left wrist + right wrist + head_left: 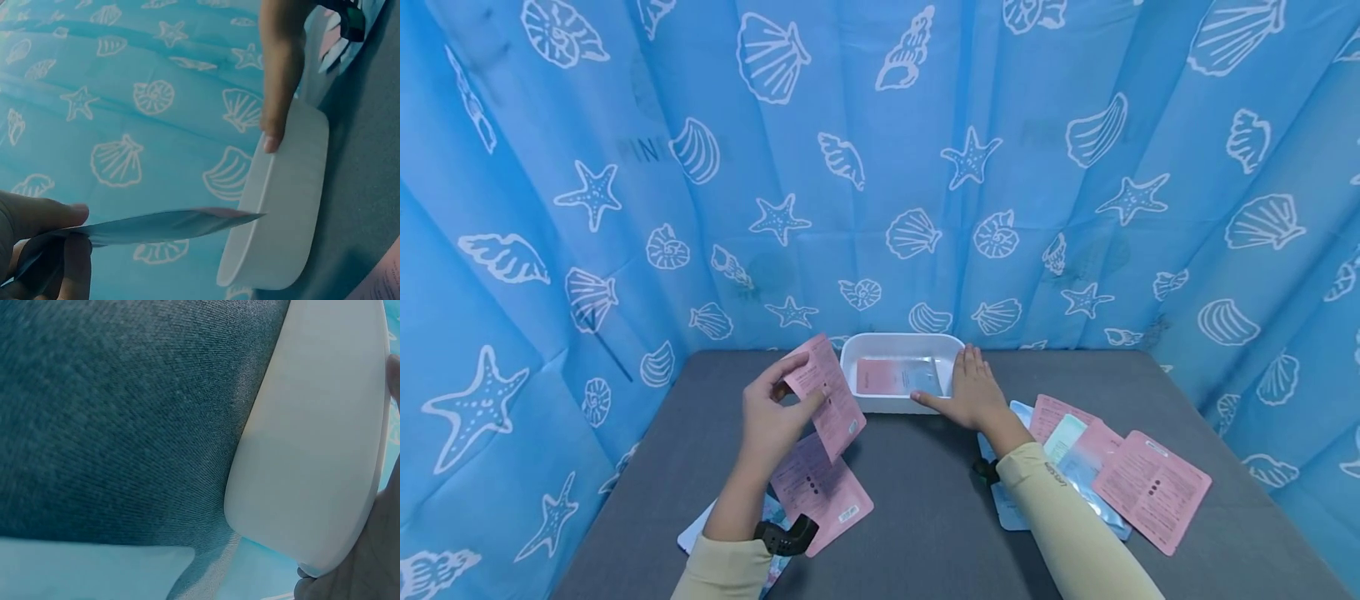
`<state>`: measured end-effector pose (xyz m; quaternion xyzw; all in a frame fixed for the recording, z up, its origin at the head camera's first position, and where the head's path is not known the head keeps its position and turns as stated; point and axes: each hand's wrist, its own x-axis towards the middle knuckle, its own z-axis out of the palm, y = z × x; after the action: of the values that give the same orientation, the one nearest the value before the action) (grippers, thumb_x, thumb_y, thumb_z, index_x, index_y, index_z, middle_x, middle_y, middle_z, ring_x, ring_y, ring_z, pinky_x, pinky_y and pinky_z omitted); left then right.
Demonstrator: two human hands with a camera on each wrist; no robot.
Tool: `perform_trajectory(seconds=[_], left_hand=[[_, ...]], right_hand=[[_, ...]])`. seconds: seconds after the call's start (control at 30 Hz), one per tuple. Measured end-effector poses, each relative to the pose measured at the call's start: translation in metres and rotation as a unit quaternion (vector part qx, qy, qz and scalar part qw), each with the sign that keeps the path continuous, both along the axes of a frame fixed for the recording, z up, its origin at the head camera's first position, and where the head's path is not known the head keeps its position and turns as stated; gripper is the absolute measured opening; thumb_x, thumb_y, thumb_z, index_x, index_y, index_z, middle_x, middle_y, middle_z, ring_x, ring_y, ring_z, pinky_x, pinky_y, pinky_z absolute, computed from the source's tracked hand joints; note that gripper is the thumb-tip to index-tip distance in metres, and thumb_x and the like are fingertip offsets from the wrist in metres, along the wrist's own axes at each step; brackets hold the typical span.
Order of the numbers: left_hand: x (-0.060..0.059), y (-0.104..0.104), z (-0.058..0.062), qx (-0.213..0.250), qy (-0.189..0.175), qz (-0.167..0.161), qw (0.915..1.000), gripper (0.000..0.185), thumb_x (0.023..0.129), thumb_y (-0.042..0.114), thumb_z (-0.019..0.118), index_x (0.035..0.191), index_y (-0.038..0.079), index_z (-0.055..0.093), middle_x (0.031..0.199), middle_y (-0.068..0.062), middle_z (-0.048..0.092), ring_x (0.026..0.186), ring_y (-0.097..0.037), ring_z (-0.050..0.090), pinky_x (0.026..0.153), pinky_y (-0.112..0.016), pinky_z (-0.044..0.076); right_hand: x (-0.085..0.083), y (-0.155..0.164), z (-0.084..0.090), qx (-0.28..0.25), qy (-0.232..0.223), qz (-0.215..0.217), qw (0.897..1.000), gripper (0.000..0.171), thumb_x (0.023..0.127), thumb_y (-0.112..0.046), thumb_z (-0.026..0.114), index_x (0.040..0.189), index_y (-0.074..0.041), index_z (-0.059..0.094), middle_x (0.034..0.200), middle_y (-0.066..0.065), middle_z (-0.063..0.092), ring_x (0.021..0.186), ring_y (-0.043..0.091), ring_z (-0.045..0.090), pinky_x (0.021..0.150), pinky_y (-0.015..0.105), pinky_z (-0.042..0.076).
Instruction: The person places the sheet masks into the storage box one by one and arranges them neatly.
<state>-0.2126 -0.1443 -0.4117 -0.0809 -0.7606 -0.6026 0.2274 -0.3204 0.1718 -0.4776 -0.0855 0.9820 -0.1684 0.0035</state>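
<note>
My left hand [772, 419] pinches a pink sheet mask packet [827, 398] between thumb and fingers, tilted up beside the left end of a white plastic bin [887, 405]. In the left wrist view the packet [169, 226] appears edge-on, its tip overlapping the bin's rim. My right hand [973, 392] holds the bin's right end, thumb over the near rim and fingers along the end wall. The right wrist view shows the bin's outer wall [306, 444] close to the palm. Inside the bin lies a pink-and-blue packet [891, 377].
Another pink packet [823, 492] lies below my left hand, over a patterned packet [775, 510] partly covered by the forearm. To the right, several overlapping packets spread out, a pink one [1153, 490] outermost. A blue shell-print curtain [865, 208] hangs behind the grey table [925, 517].
</note>
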Motion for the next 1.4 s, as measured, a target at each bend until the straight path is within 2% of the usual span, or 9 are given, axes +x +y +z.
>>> perform_trajectory(seconds=[0.17,0.33,0.53,0.8,1.03,1.2,1.4], left_hand=[[-0.004,0.004,0.001,0.012,0.019,-0.001,0.9997,0.051,0.087,-0.003,0.083,0.136,0.007,0.071,0.135,-0.014,0.071,0.102,-0.031,0.071,0.076,-0.017,0.058],[-0.010,0.011,0.003,0.030,0.030,0.016,0.9990,0.050,0.087,-0.006,0.081,0.136,0.003,0.070,0.132,-0.017,0.070,0.099,-0.032,0.070,0.071,-0.017,0.059],[-0.021,0.019,0.004,0.032,0.050,0.027,0.9979,0.050,0.088,-0.006,0.080,0.136,0.000,0.069,0.131,-0.019,0.070,0.099,-0.031,0.069,0.074,-0.015,0.059],[-0.033,0.025,-0.002,0.055,0.066,0.025,0.9960,0.047,0.090,-0.009,0.077,0.136,-0.003,0.068,0.131,-0.023,0.069,0.100,-0.037,0.070,0.074,-0.013,0.057],[-0.039,0.030,-0.008,0.078,0.043,0.058,0.9944,0.045,0.095,-0.006,0.072,0.139,-0.006,0.064,0.138,-0.025,0.065,0.112,-0.041,0.069,0.079,-0.010,0.055],[-0.043,0.033,-0.015,0.093,0.016,0.049,0.9943,0.045,0.096,-0.007,0.069,0.140,-0.007,0.063,0.146,-0.026,0.061,0.114,-0.043,0.069,0.077,-0.014,0.056],[-0.043,0.037,-0.022,0.097,-0.003,0.043,0.9944,0.045,0.097,-0.005,0.069,0.141,-0.006,0.062,0.145,-0.026,0.061,0.114,-0.044,0.070,0.075,-0.015,0.058]], right_hand=[[-0.001,0.000,0.000,0.009,-0.004,-0.002,1.000,0.137,0.085,-0.092,0.049,0.166,0.010,0.008,0.176,0.030,0.000,0.165,0.046,0.000,0.134,0.059,0.007],[0.002,-0.001,0.003,0.012,0.001,-0.002,1.000,0.133,0.088,-0.089,0.050,0.165,0.011,0.010,0.176,0.031,0.002,0.165,0.047,0.001,0.134,0.059,0.009],[0.002,0.000,0.004,0.010,0.003,-0.003,1.000,0.133,0.088,-0.089,0.049,0.165,0.012,0.012,0.175,0.032,0.005,0.164,0.049,0.003,0.133,0.060,0.010],[0.003,0.000,0.005,0.007,0.000,-0.002,1.000,0.132,0.088,-0.088,0.051,0.165,0.012,0.011,0.175,0.032,0.005,0.164,0.048,0.003,0.133,0.060,0.010],[0.003,0.000,0.006,0.005,-0.006,0.000,1.000,0.134,0.087,-0.089,0.051,0.165,0.011,0.010,0.176,0.031,0.003,0.165,0.047,0.002,0.133,0.060,0.010],[0.002,0.000,0.004,0.011,-0.008,-0.002,1.000,0.134,0.087,-0.090,0.050,0.166,0.010,0.008,0.176,0.029,0.001,0.165,0.046,0.000,0.134,0.058,0.008],[0.000,0.001,0.003,0.014,-0.003,0.000,1.000,0.134,0.086,-0.090,0.049,0.166,0.011,0.009,0.176,0.030,0.003,0.165,0.046,0.001,0.134,0.059,0.008]])
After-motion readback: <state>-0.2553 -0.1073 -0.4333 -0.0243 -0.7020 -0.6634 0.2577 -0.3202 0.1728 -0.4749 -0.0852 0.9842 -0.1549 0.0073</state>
